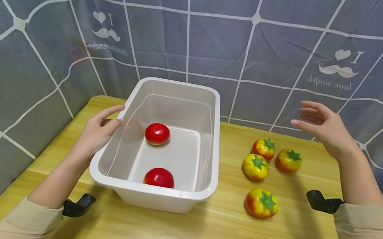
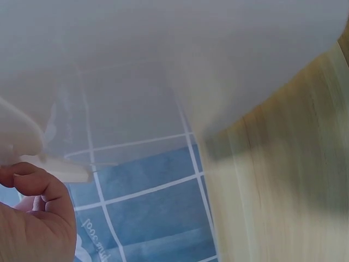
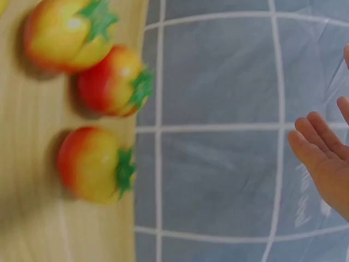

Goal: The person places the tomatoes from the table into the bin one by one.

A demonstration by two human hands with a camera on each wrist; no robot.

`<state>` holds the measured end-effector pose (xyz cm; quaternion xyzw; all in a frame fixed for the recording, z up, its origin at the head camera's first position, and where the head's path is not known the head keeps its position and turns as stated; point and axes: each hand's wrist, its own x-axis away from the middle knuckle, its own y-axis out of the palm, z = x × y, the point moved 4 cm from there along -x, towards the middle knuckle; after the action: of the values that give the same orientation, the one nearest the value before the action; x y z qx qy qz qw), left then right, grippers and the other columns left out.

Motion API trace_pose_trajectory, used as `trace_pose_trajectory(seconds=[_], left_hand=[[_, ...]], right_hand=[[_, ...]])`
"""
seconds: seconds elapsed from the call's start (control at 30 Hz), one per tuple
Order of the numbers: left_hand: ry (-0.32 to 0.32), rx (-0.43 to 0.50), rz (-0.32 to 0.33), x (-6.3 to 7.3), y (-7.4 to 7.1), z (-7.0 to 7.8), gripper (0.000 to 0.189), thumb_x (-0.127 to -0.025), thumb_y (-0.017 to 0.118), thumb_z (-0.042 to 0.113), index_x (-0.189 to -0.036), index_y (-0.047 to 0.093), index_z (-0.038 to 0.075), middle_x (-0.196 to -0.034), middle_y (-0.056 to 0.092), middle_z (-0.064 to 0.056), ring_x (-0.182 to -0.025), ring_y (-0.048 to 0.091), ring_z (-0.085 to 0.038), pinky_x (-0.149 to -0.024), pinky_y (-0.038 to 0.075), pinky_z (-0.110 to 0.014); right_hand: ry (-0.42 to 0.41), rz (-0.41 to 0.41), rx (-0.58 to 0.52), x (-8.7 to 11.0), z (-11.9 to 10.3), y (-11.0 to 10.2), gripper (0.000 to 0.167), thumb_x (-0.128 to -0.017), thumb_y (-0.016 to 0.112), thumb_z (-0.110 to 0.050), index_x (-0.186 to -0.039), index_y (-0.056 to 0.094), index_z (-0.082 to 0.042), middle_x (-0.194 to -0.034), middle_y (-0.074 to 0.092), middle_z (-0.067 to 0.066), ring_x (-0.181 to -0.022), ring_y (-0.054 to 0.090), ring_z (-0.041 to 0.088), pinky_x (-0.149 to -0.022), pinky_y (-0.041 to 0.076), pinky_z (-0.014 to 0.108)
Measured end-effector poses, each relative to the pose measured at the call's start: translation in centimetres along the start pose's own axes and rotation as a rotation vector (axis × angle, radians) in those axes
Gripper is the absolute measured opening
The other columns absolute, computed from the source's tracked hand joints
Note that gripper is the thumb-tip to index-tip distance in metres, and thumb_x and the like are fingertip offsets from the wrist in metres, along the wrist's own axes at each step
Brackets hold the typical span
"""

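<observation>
My left hand (image 1: 96, 130) is at the left rim of a white plastic bin (image 1: 213, 157), thumb and fingers pinching the edge; the left wrist view shows its curled fingers beside the bin's outer wall (image 2: 125, 71). Inside the bin lie two red tomatoes, one toward the middle (image 1: 157, 134) and one near the front (image 1: 160, 177). My right hand (image 1: 323, 124) is raised in the air beyond the tomatoes on the right, fingers loosely bent and holding nothing. Below it are several yellow-red tomatoes with green leaf tops, among them one at the back (image 1: 289, 160) and one nearest me (image 1: 262, 203).
Everything stands on a light wooden table (image 1: 163, 238). A grey-blue curtain (image 1: 212, 46) with white grid lines hangs along the back and sides. Black wrist mounts (image 1: 323, 201) stick out from both sleeves.
</observation>
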<state>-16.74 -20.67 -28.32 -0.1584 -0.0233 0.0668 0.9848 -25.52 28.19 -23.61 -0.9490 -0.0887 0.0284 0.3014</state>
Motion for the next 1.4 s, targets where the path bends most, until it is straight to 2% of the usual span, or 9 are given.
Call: trace_pose_trajectory(seconds=[0.1, 0.27, 0.43, 0.63, 0.7, 0.97, 1.17, 1.27, 1.4], left_hand=[[0.003, -0.012, 0.001, 0.1, -0.1, 0.0, 0.050, -0.094, 0.046, 0.026, -0.143, 0.039, 0.014, -0.109, 0.057, -0.020, -0.077, 0.062, -0.012, -0.066, 0.054, -0.027], [0.001, -0.015, -0.002, 0.1, -0.1, 0.1, 0.050, -0.094, 0.046, 0.026, -0.143, 0.039, 0.014, -0.106, 0.058, -0.020, -0.075, 0.062, -0.012, -0.065, 0.054, -0.027], [-0.005, -0.008, -0.001, 0.0, 0.0, 0.2, 0.050, -0.094, 0.046, 0.026, -0.142, 0.039, 0.014, -0.104, 0.058, -0.018, -0.076, 0.062, -0.013, -0.065, 0.054, -0.028], [-0.006, -0.006, -0.009, 0.0, 0.1, 0.2, 0.050, -0.095, 0.046, 0.027, -0.143, 0.039, 0.015, -0.109, 0.056, -0.022, -0.082, 0.062, -0.021, -0.066, 0.053, -0.027], [-0.002, -0.004, -0.012, 0.0, 0.1, 0.1, 0.050, -0.095, 0.046, 0.027, -0.143, 0.038, 0.016, -0.108, 0.056, -0.022, -0.081, 0.062, -0.019, -0.065, 0.053, -0.027], [-0.012, -0.008, 0.000, 0.0, 0.0, 0.0, 0.050, -0.095, 0.046, 0.026, -0.143, 0.038, 0.017, -0.104, 0.056, -0.018, -0.078, 0.061, -0.015, -0.066, 0.053, -0.027], [-0.002, -0.009, -0.001, 0.0, -0.1, 0.1, 0.050, -0.095, 0.046, 0.027, -0.143, 0.039, 0.016, -0.108, 0.057, -0.021, -0.079, 0.062, -0.015, -0.066, 0.053, -0.027], [-0.006, -0.008, -0.001, 0.0, -0.1, 0.1, 0.050, -0.095, 0.046, 0.027, -0.143, 0.038, 0.016, -0.111, 0.056, -0.022, -0.080, 0.062, -0.016, -0.066, 0.054, -0.027], [-0.012, -0.002, -0.002, 0.0, -0.1, -0.1, 0.050, -0.095, 0.046, 0.027, -0.143, 0.038, 0.017, -0.111, 0.056, -0.022, -0.080, 0.062, -0.016, -0.067, 0.054, -0.027]], right_hand=[[0.032, -0.002, -0.001, 0.5, 2.0, -0.1, 0.070, -0.089, 0.062, -0.029, -0.147, 0.025, -0.015, -0.140, 0.030, 0.014, -0.126, 0.032, 0.029, -0.103, 0.028, 0.051], [0.089, -0.008, -0.017, 1.1, 5.1, -0.3, 0.076, -0.089, 0.062, -0.031, -0.149, 0.020, -0.010, -0.143, 0.025, 0.022, -0.129, 0.027, 0.037, -0.104, 0.024, 0.057], [0.121, -0.008, -0.028, 1.6, 7.6, 0.0, 0.079, -0.090, 0.061, -0.030, -0.149, 0.015, -0.007, -0.145, 0.020, 0.027, -0.131, 0.021, 0.043, -0.104, 0.022, 0.059], [0.128, 0.001, -0.047, 2.3, 10.4, 0.8, 0.077, -0.092, 0.059, -0.026, -0.150, 0.012, -0.008, -0.147, 0.018, 0.028, -0.132, 0.018, 0.046, -0.103, 0.021, 0.060], [0.136, 0.000, -0.059, 2.5, 11.2, 1.1, 0.079, -0.091, 0.060, -0.026, -0.150, 0.010, -0.008, -0.147, 0.014, 0.032, -0.131, 0.017, 0.049, -0.102, 0.020, 0.061], [0.154, 0.031, -0.106, 3.0, 13.8, 2.4, 0.082, -0.090, 0.062, -0.024, -0.150, 0.008, -0.005, -0.146, 0.011, 0.035, -0.131, 0.013, 0.051, -0.102, 0.018, 0.062], [0.173, 0.048, -0.075, 3.2, 15.3, 3.5, 0.084, -0.090, 0.061, -0.025, -0.148, 0.006, 0.002, -0.144, 0.014, 0.037, -0.130, 0.019, 0.052, -0.103, 0.034, 0.044], [0.178, 0.047, -0.066, 3.2, 15.8, 3.9, 0.084, -0.090, 0.061, -0.026, -0.147, 0.006, 0.002, -0.144, 0.015, 0.037, -0.128, 0.022, 0.051, -0.098, 0.040, 0.032], [0.182, 0.048, -0.085, 3.1, 16.2, 4.3, 0.085, -0.090, 0.061, -0.026, -0.147, 0.005, 0.002, -0.144, 0.016, 0.036, -0.127, 0.024, 0.051, -0.085, 0.044, 0.016]])
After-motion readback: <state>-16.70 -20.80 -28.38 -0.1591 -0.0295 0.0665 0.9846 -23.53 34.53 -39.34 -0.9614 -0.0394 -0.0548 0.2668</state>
